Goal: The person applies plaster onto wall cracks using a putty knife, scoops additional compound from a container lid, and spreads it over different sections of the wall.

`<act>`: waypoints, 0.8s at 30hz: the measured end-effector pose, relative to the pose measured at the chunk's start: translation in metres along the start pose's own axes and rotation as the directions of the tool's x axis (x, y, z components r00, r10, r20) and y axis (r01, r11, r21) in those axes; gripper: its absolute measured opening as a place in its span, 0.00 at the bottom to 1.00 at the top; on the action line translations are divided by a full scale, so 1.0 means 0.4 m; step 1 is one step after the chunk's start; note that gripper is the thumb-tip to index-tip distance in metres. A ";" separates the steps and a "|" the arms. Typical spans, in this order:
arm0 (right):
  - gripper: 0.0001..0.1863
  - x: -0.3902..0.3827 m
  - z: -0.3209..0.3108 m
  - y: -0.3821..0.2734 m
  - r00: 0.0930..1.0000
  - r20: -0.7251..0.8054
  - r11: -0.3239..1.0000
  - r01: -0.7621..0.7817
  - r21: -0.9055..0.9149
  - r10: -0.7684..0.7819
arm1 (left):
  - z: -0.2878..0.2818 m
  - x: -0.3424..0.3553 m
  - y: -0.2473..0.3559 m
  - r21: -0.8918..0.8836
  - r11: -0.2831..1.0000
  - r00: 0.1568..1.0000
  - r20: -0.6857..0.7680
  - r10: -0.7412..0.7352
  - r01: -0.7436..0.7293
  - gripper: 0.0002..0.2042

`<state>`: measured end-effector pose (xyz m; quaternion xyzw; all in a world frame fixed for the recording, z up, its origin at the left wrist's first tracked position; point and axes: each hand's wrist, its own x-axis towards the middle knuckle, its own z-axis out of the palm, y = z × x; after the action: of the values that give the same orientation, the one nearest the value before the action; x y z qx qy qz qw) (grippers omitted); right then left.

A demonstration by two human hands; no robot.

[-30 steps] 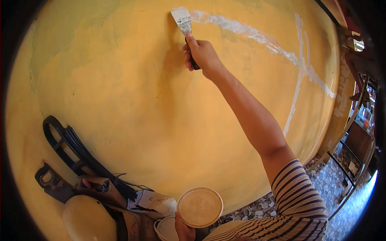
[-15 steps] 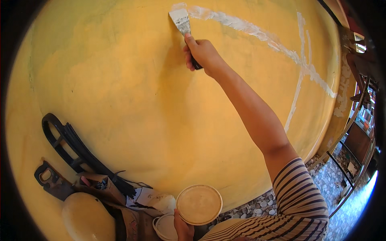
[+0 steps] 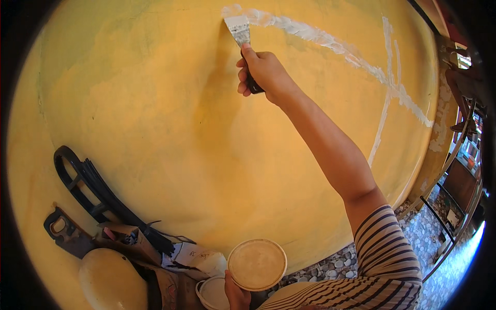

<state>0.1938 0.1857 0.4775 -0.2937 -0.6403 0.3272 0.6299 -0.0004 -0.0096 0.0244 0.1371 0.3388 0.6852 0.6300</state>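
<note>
The left hand (image 3: 237,294) is closed on the rim of one round, pale disc (image 3: 257,264) like a lid, held flat side up. Farther out, the right hand (image 3: 265,75) is wrapped round the black handle of one putty knife (image 3: 238,31), thumb along it; the blade points up and slightly left, the long axis slanting from lower right to upper left. It is by the yellow wall (image 3: 144,129), just below the left end of one long white filler band (image 3: 320,37), which runs down toward the wall's right edge and crosses one upright streak (image 3: 383,116). Along the wall's lower edge, toward its left, are one white bucket (image 3: 213,293), contents unclear, one open brown box (image 3: 133,242) holding small items too jumbled to count, and one handsaw (image 3: 68,233).
</note>
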 end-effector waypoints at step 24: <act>0.18 0.029 -0.254 -0.216 0.880 0.002 0.635 0.344 -0.692 -0.475 | -0.022 -0.021 -0.001 0.039 0.994 0.995 0.002 0.102 -0.102 0.22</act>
<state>0.2978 0.1468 0.5520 -0.3759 -0.7043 -0.1071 0.5926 -0.0042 -0.0200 0.0196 0.1663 0.3447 0.7097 0.5915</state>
